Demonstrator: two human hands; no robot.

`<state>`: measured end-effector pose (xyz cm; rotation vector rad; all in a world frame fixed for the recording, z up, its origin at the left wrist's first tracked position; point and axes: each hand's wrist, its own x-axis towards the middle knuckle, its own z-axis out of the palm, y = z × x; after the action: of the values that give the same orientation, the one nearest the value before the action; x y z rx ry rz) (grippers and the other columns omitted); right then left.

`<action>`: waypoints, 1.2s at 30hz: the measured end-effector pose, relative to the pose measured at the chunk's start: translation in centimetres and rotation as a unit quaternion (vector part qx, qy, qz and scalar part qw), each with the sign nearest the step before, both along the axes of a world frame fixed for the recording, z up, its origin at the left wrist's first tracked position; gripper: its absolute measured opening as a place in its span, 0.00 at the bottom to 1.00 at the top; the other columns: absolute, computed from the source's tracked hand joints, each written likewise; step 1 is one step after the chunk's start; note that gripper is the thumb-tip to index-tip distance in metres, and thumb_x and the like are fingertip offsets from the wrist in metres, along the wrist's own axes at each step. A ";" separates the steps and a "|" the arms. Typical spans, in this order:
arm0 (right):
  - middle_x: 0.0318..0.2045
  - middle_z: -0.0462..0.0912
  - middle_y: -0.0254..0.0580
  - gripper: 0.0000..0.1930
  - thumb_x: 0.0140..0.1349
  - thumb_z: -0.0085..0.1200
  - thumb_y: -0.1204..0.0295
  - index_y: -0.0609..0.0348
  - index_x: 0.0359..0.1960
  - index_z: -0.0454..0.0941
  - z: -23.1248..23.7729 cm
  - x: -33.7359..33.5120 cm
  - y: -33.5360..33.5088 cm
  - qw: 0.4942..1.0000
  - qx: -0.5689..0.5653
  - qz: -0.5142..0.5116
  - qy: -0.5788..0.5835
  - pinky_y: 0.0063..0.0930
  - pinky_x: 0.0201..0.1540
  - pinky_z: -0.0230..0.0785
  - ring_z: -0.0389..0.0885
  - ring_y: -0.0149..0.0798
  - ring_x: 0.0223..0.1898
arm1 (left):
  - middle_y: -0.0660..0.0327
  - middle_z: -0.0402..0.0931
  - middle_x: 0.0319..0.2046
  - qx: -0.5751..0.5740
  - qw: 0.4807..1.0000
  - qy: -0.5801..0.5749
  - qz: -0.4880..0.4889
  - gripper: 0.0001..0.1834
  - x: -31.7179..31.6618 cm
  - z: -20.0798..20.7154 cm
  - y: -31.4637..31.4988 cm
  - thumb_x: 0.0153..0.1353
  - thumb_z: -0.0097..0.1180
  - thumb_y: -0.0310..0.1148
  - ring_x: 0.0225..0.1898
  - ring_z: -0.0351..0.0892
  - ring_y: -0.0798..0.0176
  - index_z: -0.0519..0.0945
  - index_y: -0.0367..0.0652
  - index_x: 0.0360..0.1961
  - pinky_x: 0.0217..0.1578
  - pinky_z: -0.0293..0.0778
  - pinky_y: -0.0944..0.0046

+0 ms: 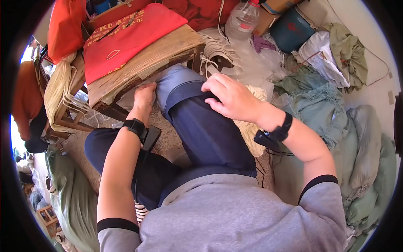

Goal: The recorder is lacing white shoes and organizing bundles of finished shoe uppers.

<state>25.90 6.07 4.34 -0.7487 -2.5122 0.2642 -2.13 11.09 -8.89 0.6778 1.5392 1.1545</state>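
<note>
A piece of blue denim (178, 84), pale on its far part with a darker band nearer me, is draped over my raised right knee. At its left edge, beside the table, my left hand (145, 95) has its fingers closed on the cloth; the fingertips are partly hidden. Over the right side of the denim, my right hand (231, 97) hangs with bent fingers and the thumb apart from them. Nothing shows between them. Both wrists wear black straps with small devices.
A worn wooden table (163, 52) with a red printed cloth (126, 40) stands just ahead. Cream cord bundles (63, 86) hang at left. A clear plastic jug (242, 19) stands at the back. Green sacks (363, 143) line the right; another sack (73, 189) lies left.
</note>
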 end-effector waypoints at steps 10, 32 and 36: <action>0.35 0.72 0.44 0.14 0.50 0.55 0.78 0.60 0.39 0.69 -0.8 -1.9 1.4 0.997 0.037 -0.072 -0.004 0.40 0.42 0.71 0.76 0.49 0.39 | 0.66 0.71 0.26 0.248 0.948 0.191 -0.053 0.15 3.2 5.8 -6.9 0.57 0.66 0.37 0.28 0.68 0.72 0.74 0.38 0.35 0.30 0.69 0.69; 0.34 0.70 0.44 0.19 0.48 0.62 0.75 0.58 0.40 0.67 -0.5 -5.8 1.5 0.994 0.074 -0.053 0.053 0.39 0.37 0.70 0.76 0.50 0.34 | 0.56 0.68 0.26 0.345 0.838 0.416 -0.076 0.16 3.9 8.1 -8.7 0.47 0.63 0.24 0.25 0.72 0.49 0.68 0.44 0.33 0.26 0.71 0.55; 0.32 0.71 0.43 0.18 0.48 0.61 0.75 0.58 0.41 0.69 -0.9 -5.5 2.2 0.990 0.135 -0.043 0.030 0.39 0.34 0.71 0.76 0.49 0.32 | 0.54 0.67 0.25 0.452 0.783 0.414 -0.101 0.13 4.9 9.0 -9.5 0.45 0.61 0.21 0.25 0.71 0.50 0.69 0.40 0.30 0.27 0.69 0.57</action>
<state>20.36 8.25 3.40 -0.7251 -2.3877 -0.0812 2.73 1.62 0.07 2.1828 1.4298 1.5056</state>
